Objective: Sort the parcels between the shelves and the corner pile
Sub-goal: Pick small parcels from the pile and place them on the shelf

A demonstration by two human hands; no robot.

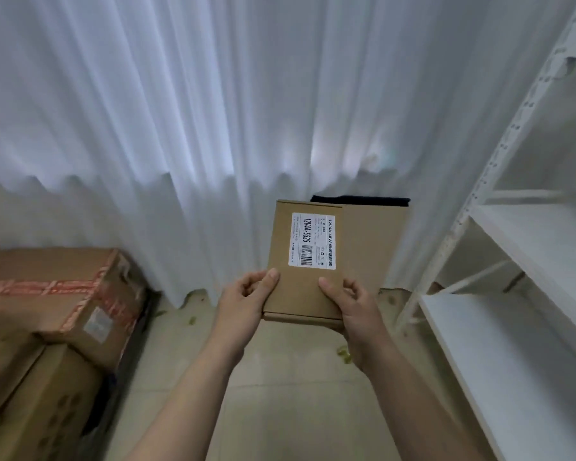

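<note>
I see both hands gripping the flat cardboard parcel (pixel 308 284) by its near corners. The left hand (pixel 246 296) has its thumb pressed on the top face and its fingers curled beneath, and the right hand (pixel 353 302) does likewise at the right edge. Both forearms reach forward, holding it at centre, white label (pixel 313 241) facing me. The corner pile of boxes (pixel 57 294) sits at 8 o'clock, the white shelves (pixel 519 261) at 3 o'clock

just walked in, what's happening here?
A person holds a flat cardboard parcel, white label up, in both hands: the left hand and right hand grip its near corners, thumbs on top. A larger brown box shows just behind it. The pile of cartons lies left, the white shelves right; the parcel is on neither yet.
</note>
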